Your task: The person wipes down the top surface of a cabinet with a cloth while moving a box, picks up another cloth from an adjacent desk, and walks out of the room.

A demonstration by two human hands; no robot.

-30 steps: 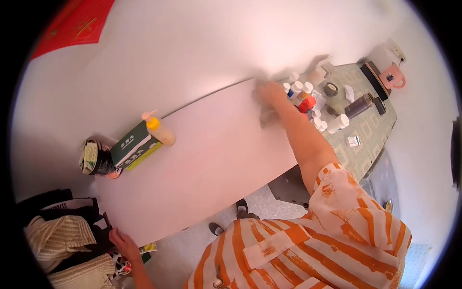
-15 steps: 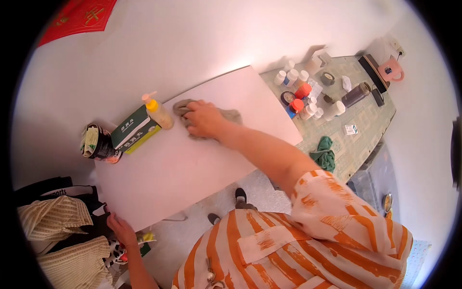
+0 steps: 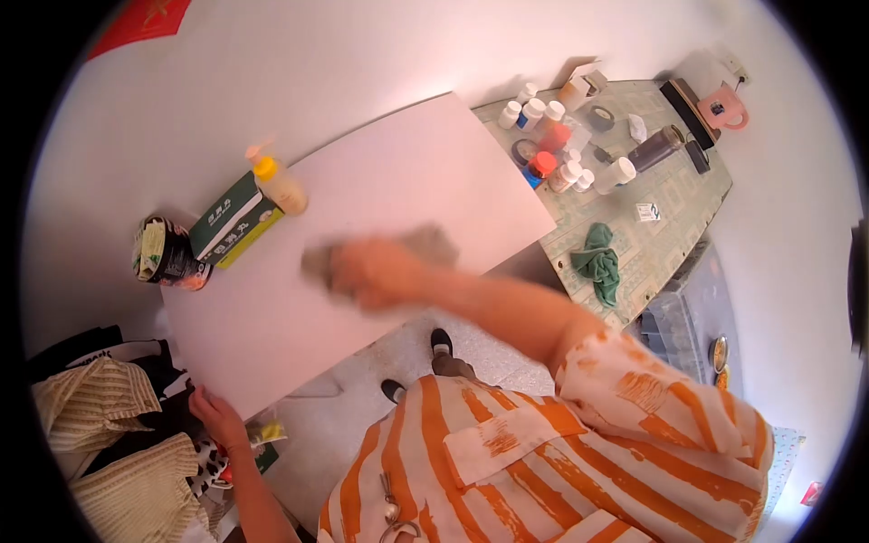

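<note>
My right hand (image 3: 373, 273), smeared by motion, presses on a grey-brown cloth (image 3: 433, 242) lying bunched on the white tabletop (image 3: 434, 163). Parts of the cloth stick out on both sides of the hand. My left hand (image 3: 217, 418) is at the near left corner of the same table, its fingers closed at the edge. Along the wall side stand a pump bottle (image 3: 282, 188) with a yellow collar, a green-and-white box (image 3: 233, 222) and a dark tub (image 3: 167, 258) with packets in its top.
To the right, a patterned table (image 3: 665, 195) bears several white bottles (image 3: 566, 175), a dark flask (image 3: 656, 149), a green cloth (image 3: 597, 262) and a pink mug (image 3: 724, 107). Striped fabric (image 3: 149, 480) hangs at lower left, close to my left arm.
My right hand has swept the cloth from near the pump bottle toward me, to the middle of the tabletop. My left hand stays at the corner. The view has shifted slightly.
</note>
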